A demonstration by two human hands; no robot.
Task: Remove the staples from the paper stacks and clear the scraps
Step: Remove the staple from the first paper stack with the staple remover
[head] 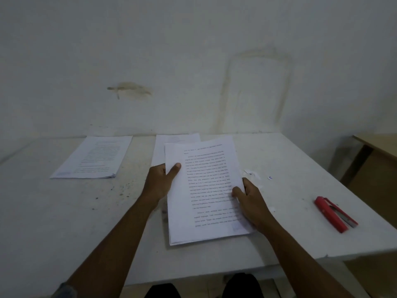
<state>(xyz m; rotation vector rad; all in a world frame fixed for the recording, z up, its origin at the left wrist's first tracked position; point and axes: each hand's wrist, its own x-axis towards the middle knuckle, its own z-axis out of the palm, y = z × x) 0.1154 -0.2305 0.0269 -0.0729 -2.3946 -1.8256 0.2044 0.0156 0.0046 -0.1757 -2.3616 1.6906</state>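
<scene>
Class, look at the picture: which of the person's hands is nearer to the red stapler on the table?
Right. The right hand grips the held paper stack on its side facing the red stapler; the left hand holds the stack's far edge.

Two bare forearms, a greyish sleeve edge (pixel 64 290) at the left elbow (blurred), dark trousers (pixel 163 291).

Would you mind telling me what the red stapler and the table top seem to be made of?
The red stapler looks like glossy red plastic or painted metal, I cannot tell which, with a bare silvery metal part showing along its right side. The table top looks like a matt white painted or laminated board, speckled with dark marks; its core is not visible.
</scene>
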